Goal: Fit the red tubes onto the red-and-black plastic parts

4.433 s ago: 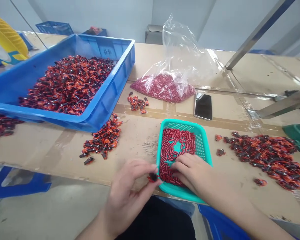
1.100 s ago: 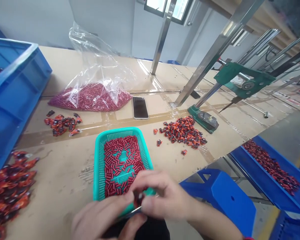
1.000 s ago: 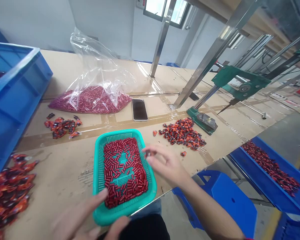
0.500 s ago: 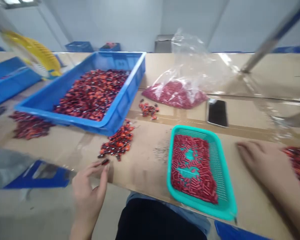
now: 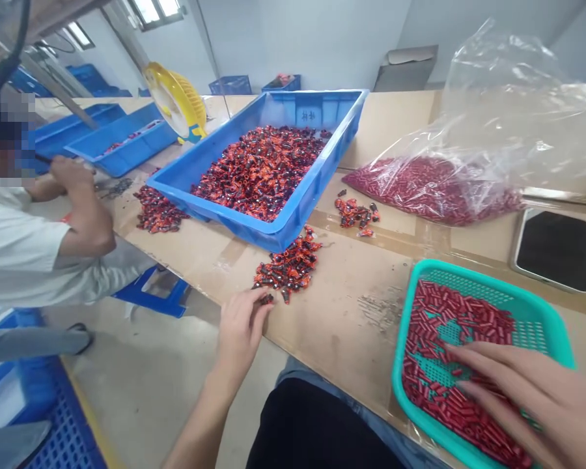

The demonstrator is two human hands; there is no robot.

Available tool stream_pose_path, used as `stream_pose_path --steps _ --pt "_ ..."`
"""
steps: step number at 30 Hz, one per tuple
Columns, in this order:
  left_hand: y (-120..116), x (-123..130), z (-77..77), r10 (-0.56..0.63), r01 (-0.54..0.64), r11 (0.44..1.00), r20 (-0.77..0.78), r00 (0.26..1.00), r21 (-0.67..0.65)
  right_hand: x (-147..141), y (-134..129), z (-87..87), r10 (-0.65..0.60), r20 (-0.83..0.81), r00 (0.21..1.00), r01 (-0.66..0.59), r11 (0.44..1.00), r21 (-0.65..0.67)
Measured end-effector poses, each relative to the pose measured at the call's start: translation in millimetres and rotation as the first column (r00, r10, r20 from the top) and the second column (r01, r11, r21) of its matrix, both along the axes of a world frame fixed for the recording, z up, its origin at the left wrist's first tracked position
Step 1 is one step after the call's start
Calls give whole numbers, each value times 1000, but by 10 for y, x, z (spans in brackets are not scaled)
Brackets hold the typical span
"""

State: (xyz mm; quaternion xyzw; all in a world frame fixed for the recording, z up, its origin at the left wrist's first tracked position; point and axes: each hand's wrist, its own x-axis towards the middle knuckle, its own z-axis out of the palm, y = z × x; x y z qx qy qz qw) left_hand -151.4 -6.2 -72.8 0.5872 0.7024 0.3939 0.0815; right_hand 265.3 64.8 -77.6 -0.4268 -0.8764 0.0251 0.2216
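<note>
My left hand (image 5: 241,326) is closed, with thumb and forefinger pinching a small dark part (image 5: 267,299) at the near end of a pile of black-and-orange parts (image 5: 293,264). Over the green basket (image 5: 549,312), my right hand (image 5: 527,384) reaches in from the right. Its thumb and fingers are apart, close above short dark-red tubes (image 5: 427,326); no tube is visibly gripped. The hand covers the right part of the basket's contents.
A large blue tray (image 5: 293,228) of similar parts stands behind the pile. Farther right lie a clear bag of red tubes (image 5: 434,189) and a phone (image 5: 551,247). Thin dark pins (image 5: 378,312) lie left of the basket. A co-worker (image 5: 24,241) sits at the left.
My right hand has moved left from the tabletop to over the green basket. My left hand still pinches the small part near the pile. The view has turned, shifting things rightward.
</note>
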Motion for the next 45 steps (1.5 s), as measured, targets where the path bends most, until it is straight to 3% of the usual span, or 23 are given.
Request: stream_pose_path --steps 3,7,9,12,14,18,20,24,26,29,33,37,42,45 --pt "-30 220 96 -108 95 993 216 970 69 -219 -16 133 184 40 982 -183 983 -23" --pt "4 576 208 -269 229 963 484 833 142 -332 1 251 157 65 985 -149 981 -121" --pt "58 745 254 -311 279 948 609 729 151 -335 -9 220 120 87 989 -109 986 -122" --pt "139 965 325 -323 334 929 797 510 162 -343 -45 171 70 122 990 -51 987 -153" --pt "166 1079 371 -339 361 915 829 445 181 -363 -77 208 41 114 993 -20 984 -180" --pt "154 1209 425 -469 413 874 671 574 258 -402 -181 465 18 10 1000 -14 964 -267" --pt "140 1237 430 -544 460 834 593 594 305 -419 -262 621 1 -136 991 -49 934 -353" --pt "142 1283 444 -654 547 755 476 589 361 -506 -442 842 -114 -527 842 -212 828 -519" --pt "152 1309 467 -676 568 736 421 604 367 -587 -509 893 -138 -622 771 -270 813 -516" --pt "160 1336 511 -692 595 721 316 649 355 -718 -560 915 -110 -685 720 -261 872 -413" --pt "129 1329 552 -683 633 710 84 726 308 -821 -574 888 0 -661 750 -209 949 -238" --pt "79 1309 554 -655 651 697 -101 749 301 -842 -604 863 34 -611 791 -186 965 -186" --pt "82 1326 571 -636 664 677 -203 745 318 -848 -636 849 42 -580 813 -154 977 -145" --pt "70 1349 603 -641 675 659 -223 735 332 -810 -615 854 4 -578 816 -155 965 -213"
